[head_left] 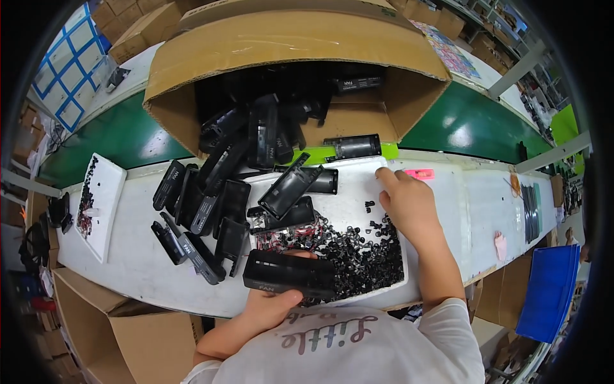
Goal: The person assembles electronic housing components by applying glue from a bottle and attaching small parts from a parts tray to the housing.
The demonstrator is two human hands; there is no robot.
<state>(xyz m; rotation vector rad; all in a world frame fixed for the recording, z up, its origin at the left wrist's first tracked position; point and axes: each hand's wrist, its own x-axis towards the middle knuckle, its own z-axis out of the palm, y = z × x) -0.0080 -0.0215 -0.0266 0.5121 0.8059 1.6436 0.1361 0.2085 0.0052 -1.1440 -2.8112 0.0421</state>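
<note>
We log the left hand (272, 310) clasped around a long black plastic box-shaped shell (294, 274) — thumb on the near side, fingers at the far edge — above the near edge of a shallow white tray (355, 192). Right hand (409, 201) hangs over the tray's far right corner, just beside a flat pink rectangular piece (420, 173). Its fingers look half curled; fingertips are small in view, so we can't tell whether they pinch anything. Small black plastic parts (371, 256) fill the tray's near right, thin red wires (281, 240) left of them. We note more black shells (291, 191) heaped beyond.
</note>
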